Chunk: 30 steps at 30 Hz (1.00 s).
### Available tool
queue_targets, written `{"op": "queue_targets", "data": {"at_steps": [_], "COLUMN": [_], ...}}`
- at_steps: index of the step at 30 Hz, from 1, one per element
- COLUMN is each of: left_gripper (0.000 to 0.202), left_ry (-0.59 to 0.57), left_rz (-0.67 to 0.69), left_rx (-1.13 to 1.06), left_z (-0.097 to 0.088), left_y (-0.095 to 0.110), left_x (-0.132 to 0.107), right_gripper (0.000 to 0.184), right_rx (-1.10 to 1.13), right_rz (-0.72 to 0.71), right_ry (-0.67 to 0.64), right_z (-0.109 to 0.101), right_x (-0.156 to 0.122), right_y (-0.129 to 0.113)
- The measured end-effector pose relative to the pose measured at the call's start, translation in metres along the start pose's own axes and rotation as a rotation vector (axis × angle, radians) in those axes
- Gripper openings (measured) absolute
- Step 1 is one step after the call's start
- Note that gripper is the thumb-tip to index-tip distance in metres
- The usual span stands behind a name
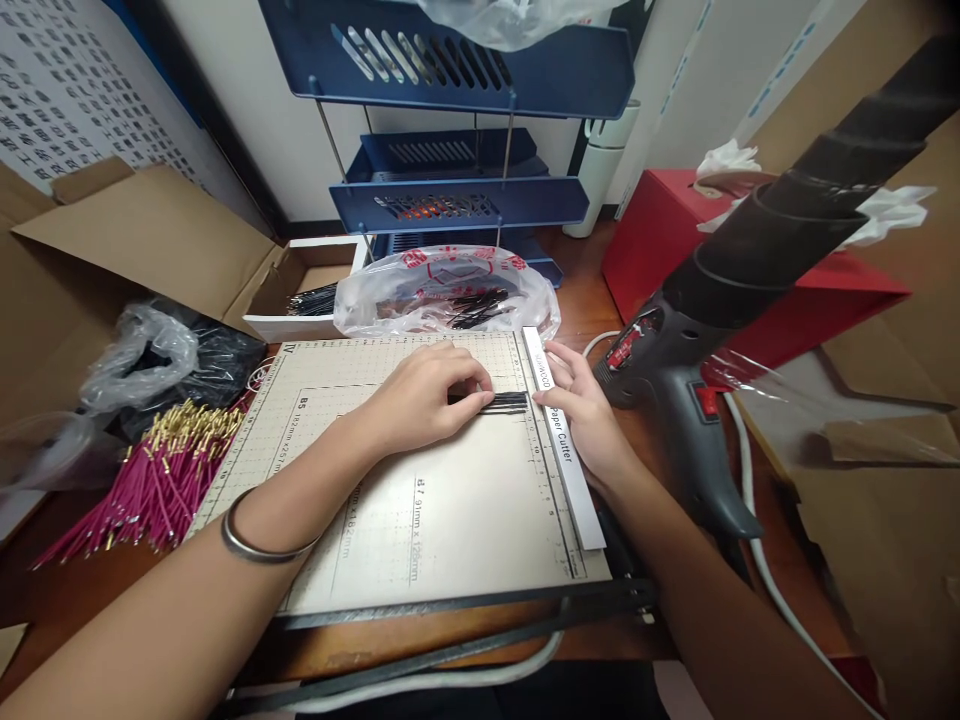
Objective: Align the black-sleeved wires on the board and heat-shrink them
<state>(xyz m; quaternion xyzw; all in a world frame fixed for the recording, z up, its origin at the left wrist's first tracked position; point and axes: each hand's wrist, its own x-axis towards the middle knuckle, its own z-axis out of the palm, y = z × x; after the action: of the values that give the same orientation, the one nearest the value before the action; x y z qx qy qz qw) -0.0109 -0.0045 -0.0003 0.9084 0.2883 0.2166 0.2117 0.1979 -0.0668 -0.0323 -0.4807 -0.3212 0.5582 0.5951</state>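
Note:
My left hand (439, 395) rests on the cream board of a paper cutter (465, 520), thumb and fingers closed on several thin black strips (510, 402). The strips lie side by side, and their right ends reach the white bar (562, 440) marked "Paper Cutter". What part of them sits inside my left fingers is hidden. At the bar's outer side is my right hand (589, 415), with its thumb over the bar near the strip ends and its fingers apart along the edge. The long dark blade arm (450, 650) lies along the board's near side.
Magenta wires with gold ends (150, 480) lie left of the board. Behind it are a clear plastic bag (442, 290) of black strips and a blue shelf rack (457, 200). A dark heat gun (694, 400) stands close on the right, before a red box (660, 225).

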Motion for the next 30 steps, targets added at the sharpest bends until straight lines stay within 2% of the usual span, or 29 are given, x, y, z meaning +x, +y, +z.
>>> {"op": "queue_targets", "data": {"at_steps": [8, 15, 25, 30], "left_gripper": [0.017, 0.015, 0.023, 0.014], "left_ry": [0.016, -0.002, -0.004, 0.0], "left_rz": [-0.028, -0.109, -0.096, -0.105], "left_rx": [-0.011, -0.004, -0.003, -0.008], "left_z": [-0.0018, 0.0006, -0.0004, -0.0012], "left_y": [-0.0008, 0.0025, 0.0016, 0.002], "left_x": [0.0003, 0.0039, 0.0048, 0.0059], "right_gripper": [0.077, 0.08, 0.072, 0.074], "right_rx": [-0.03, -0.095, -0.076, -0.073], "right_rz": [-0.017, -0.055, -0.076, -0.077], "right_ry": [0.002, -0.035, 0.0, 0.003], "right_z": [0.0033, 0.0006, 0.0041, 0.0019], "right_x": [-0.001, -0.0022, -0.0017, -0.001], "right_y": [-0.0004, 0.0033, 0.005, 0.0069]}}
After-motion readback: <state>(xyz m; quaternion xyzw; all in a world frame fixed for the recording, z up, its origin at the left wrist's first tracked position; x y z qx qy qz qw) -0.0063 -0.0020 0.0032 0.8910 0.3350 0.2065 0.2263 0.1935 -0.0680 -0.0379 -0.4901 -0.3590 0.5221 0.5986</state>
